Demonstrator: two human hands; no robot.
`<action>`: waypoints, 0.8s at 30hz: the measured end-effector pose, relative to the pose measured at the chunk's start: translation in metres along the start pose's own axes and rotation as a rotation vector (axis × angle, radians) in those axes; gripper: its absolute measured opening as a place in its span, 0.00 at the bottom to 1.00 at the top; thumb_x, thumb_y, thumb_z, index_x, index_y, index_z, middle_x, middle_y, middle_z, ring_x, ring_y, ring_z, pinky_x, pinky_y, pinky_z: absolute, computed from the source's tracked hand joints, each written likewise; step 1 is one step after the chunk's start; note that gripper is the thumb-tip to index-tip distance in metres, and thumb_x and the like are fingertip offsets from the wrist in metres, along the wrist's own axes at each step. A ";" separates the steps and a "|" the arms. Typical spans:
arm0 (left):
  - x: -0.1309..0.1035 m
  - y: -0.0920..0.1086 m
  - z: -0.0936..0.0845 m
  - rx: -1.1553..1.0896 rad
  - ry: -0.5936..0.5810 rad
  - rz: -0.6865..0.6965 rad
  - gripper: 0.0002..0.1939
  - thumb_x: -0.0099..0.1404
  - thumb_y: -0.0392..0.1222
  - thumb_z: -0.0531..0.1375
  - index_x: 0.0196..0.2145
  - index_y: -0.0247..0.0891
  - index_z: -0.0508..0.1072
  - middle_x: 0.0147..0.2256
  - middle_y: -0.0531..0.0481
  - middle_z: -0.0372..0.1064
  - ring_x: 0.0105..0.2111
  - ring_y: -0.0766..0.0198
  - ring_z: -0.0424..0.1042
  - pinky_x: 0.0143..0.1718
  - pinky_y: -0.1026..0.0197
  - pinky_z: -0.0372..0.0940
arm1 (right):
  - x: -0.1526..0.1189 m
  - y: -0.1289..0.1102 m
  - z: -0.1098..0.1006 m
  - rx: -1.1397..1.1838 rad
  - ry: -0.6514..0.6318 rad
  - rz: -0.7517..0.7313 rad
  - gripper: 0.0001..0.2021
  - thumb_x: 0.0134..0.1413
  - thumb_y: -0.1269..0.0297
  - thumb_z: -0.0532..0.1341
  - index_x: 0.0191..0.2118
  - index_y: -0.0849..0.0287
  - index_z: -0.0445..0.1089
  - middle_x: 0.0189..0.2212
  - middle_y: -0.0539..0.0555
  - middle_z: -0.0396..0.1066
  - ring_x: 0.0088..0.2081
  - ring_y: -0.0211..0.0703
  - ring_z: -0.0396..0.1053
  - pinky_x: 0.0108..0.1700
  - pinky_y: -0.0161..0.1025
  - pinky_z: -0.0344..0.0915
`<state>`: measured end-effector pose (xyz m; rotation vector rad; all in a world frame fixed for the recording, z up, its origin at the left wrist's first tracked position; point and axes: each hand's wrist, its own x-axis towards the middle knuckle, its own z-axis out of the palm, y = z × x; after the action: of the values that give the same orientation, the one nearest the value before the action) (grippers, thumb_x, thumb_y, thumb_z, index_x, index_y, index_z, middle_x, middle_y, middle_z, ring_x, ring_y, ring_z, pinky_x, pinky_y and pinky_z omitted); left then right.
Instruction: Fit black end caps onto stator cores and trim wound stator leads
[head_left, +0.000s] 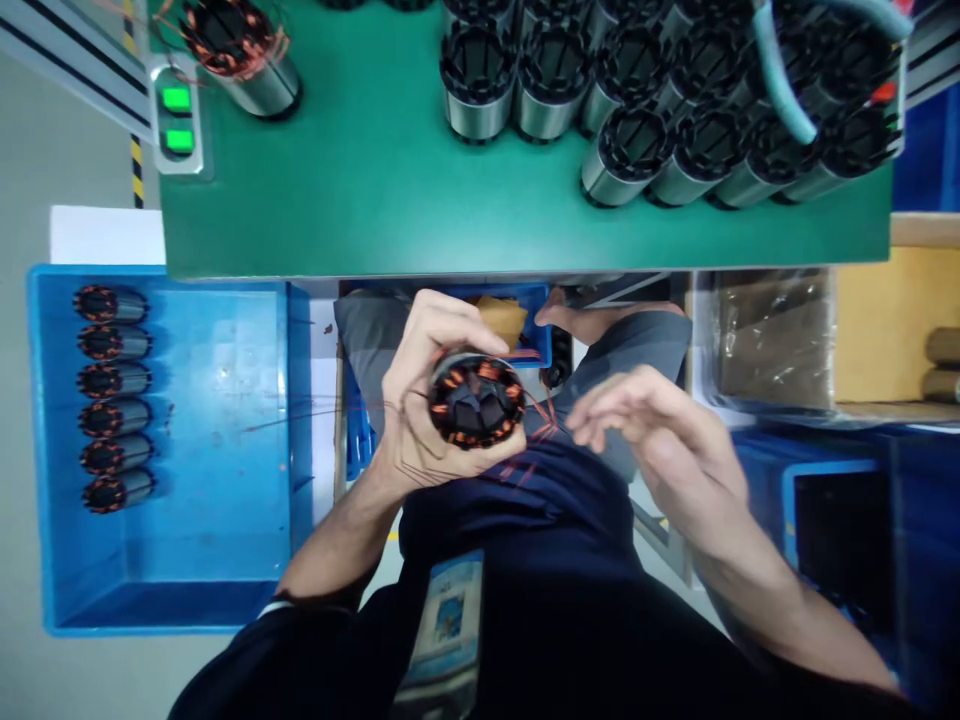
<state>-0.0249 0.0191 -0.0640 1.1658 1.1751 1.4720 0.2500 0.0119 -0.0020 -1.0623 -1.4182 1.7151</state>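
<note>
My left hand (427, 400) is wrapped round a motor stator (477, 400) with copper windings and a black slotted end turned up toward the camera. Thin copper wires (544, 420) stick out from the stator on both sides, some crossing my left wrist. To the right of the wires, my right hand (649, 430) hovers with its fingers apart and slightly bent, holding nothing that shows. Both hands are over my lap, below the front edge of the green table (360, 200).
Several unwound stators (555, 85) stand at the table's back right, near a grey-blue tube (780, 75). A wound stator (251, 60) is at the back left, beside green switches (178, 118). The blue bin (217, 430) at left holds a column of wound stators (112, 380).
</note>
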 end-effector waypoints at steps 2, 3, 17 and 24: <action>-0.002 -0.001 0.000 0.045 -0.090 0.164 0.45 0.47 0.62 0.91 0.55 0.49 0.78 0.49 0.50 0.69 0.46 0.57 0.72 0.42 0.53 0.71 | 0.014 0.001 0.012 0.139 -0.025 0.146 0.11 0.77 0.52 0.76 0.55 0.50 0.83 0.43 0.52 0.86 0.41 0.39 0.84 0.47 0.35 0.82; -0.005 0.000 0.001 0.078 -0.129 0.251 0.49 0.46 0.63 0.92 0.58 0.49 0.76 0.50 0.51 0.70 0.44 0.58 0.72 0.42 0.53 0.72 | 0.020 0.001 0.017 0.206 -0.050 0.204 0.12 0.74 0.55 0.79 0.53 0.51 0.82 0.40 0.50 0.85 0.37 0.37 0.84 0.45 0.33 0.82; -0.027 0.028 0.020 -0.603 -0.015 -0.462 0.28 0.73 0.68 0.75 0.52 0.41 0.84 0.44 0.43 0.81 0.28 0.67 0.68 0.27 0.62 0.66 | 0.024 0.022 0.004 0.104 -0.185 0.309 0.14 0.63 0.56 0.85 0.44 0.56 0.85 0.35 0.53 0.89 0.32 0.44 0.88 0.36 0.37 0.85; -0.040 0.006 0.005 -0.341 -0.069 -0.296 0.31 0.75 0.62 0.76 0.68 0.48 0.81 0.57 0.40 0.84 0.48 0.53 0.84 0.54 0.51 0.81 | 0.025 -0.036 0.002 -0.429 0.094 -0.088 0.10 0.75 0.55 0.77 0.55 0.49 0.85 0.42 0.49 0.86 0.39 0.40 0.82 0.42 0.38 0.78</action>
<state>-0.0139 -0.0198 -0.0629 0.7678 0.9559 1.3299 0.2370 0.0401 0.0289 -1.2632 -1.7892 1.3100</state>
